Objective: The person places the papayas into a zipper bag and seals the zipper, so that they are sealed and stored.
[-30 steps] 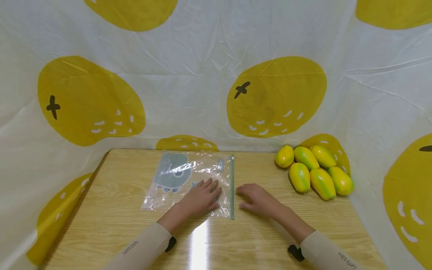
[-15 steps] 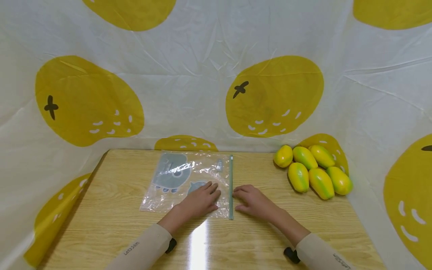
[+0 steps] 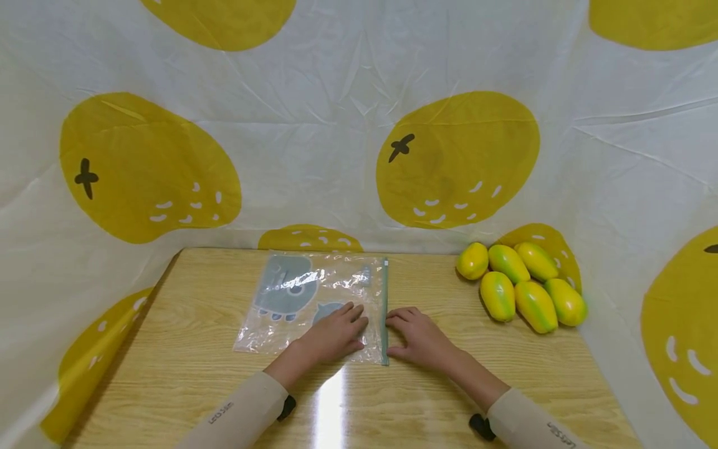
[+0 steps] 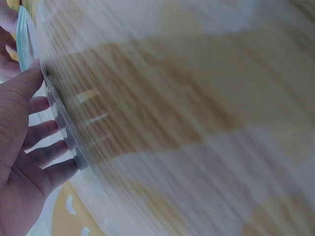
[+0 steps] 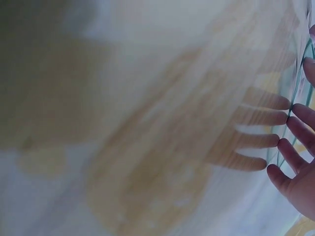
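Note:
A clear zip bag [image 3: 286, 337] with a pale blue cartoon print lies flat on the wooden table, its green zip edge [image 3: 384, 280] on the right. My left hand [image 3: 333, 335] rests on the bag near that edge, fingers spread and fairly straight; the left wrist view shows its fingertips [image 4: 69, 169] pressing on the film. Just right of the zip is my right hand [image 3: 422, 337], its fingertips at the green edge. In the right wrist view the right hand [image 5: 300, 182] has its fingers loosely bent, tips down at the zip strip, pinching nothing.
Several yellow-green fruits [image 3: 535, 305], shaped like mangoes, lie grouped at the back right of the wooden table [image 3: 196, 349]. A white cloth [image 3: 314, 162] printed with large yellow fruits hangs behind the table and at both sides.
My right hand has moved slightly left, from beside the bag up to its zip edge. The left hand has stayed on the bag, shifting very little.

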Demonstrator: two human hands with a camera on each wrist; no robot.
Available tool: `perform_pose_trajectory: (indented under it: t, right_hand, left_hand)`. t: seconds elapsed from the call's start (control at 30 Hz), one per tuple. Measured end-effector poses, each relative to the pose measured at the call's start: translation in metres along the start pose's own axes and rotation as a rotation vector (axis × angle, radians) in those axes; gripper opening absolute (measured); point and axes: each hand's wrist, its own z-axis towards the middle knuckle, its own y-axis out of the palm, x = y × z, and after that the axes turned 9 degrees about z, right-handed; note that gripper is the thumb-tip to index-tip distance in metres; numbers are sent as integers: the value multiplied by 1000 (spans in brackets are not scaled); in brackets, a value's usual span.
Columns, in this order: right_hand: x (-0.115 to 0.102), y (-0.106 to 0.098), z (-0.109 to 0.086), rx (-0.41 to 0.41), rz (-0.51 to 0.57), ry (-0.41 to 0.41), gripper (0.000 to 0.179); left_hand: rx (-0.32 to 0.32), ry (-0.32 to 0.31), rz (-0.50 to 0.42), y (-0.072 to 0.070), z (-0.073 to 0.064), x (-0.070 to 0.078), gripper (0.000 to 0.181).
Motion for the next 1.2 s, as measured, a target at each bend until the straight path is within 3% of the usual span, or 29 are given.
perform_pose_trajectory:
  t: [0.37,0.67,0.9,1.2]
  right_hand:
    - [0,1,-1,-38,-18,50,83]
    - [3,0,0,-72,49,100,99]
    - [4,1,2,-89,65,130,103]
    - [7,4,2,-107,63,147,106]
  left_hand:
    - [34,-4,-15,2,0,2,53]
    - [-3,-53,-64,0,-1,0,53]
    - [22,-127,-160,2,3,0,54]
    - [28,-255,-185,9,17,4,61]
